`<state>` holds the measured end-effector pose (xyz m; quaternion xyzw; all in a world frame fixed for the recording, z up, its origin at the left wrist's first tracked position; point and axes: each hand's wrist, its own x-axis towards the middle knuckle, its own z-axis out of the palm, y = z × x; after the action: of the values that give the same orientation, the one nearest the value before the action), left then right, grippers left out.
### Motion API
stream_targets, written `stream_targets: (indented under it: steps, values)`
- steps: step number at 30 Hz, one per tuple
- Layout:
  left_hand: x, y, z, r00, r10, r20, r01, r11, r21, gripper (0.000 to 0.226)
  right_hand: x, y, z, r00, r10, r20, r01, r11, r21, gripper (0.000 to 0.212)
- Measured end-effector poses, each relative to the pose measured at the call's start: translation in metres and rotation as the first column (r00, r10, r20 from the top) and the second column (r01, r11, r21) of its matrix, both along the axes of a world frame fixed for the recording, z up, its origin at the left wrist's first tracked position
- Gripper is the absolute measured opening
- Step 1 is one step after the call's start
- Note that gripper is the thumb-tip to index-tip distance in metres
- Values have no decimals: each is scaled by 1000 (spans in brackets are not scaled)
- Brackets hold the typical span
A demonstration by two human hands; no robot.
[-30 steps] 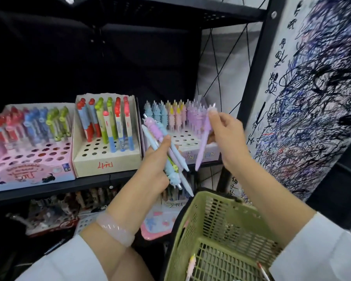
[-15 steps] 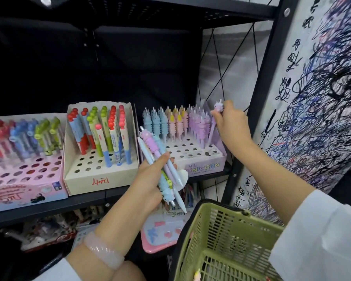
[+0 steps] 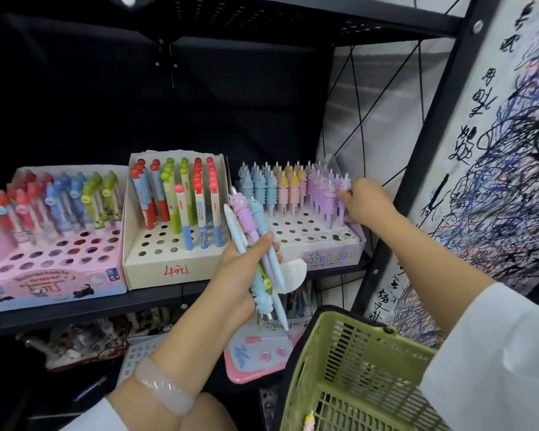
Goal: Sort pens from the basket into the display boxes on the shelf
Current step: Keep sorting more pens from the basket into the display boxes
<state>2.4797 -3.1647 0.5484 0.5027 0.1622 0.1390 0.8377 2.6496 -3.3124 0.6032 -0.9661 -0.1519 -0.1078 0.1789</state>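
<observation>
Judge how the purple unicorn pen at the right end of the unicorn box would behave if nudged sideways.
The purple unicorn pen stands upright in a hole of the unicorn display box, so it would probably lean, not roll. Its bulky ribbed top likely makes it top-heavy. The right hand pinches it near the top, so it looks light.

— We record three boxes: left box (image 3: 53, 284) pink with red, blue and green pens; middle box (image 3: 165, 269) cream, marked in red; right box (image 3: 330, 258) white with pastel lettering.

— We concur. Its pens (image 3: 293, 188) run blue, yellow-pink, then lilac. The basket (image 3: 355, 368) is olive green, the shelf (image 3: 156, 298) black, the sleeve (image 3: 495, 353) white, the bracelet (image 3: 165, 390) pale pink.
</observation>
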Motion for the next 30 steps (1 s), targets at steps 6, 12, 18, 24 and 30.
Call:
stream_targets:
  steps: [6,12,18,24,30]
  values:
    - [-9,9,-4,1000,-16,13,15,999,33,12,-26,4,-9,972,-84,221,76,996,45,21]
    - [-7,6,-3,998,-44,53,41,997,58,10,-91,54,-3,808,553,-202,-392,761,516,21]
    - [-15,21,-7,999,-33,33,31,998,55,16,-78,74,6,849,525,-66,-325,616,717,11]
    - [-20,35,-11,999,-34,13,34,999,24,18,-40,95,3,940,286,188,-339,706,622,13]
    - [-25,43,-14,997,-61,49,57,995,84,14,-34,111,-3,927,299,225,-373,790,486,19]
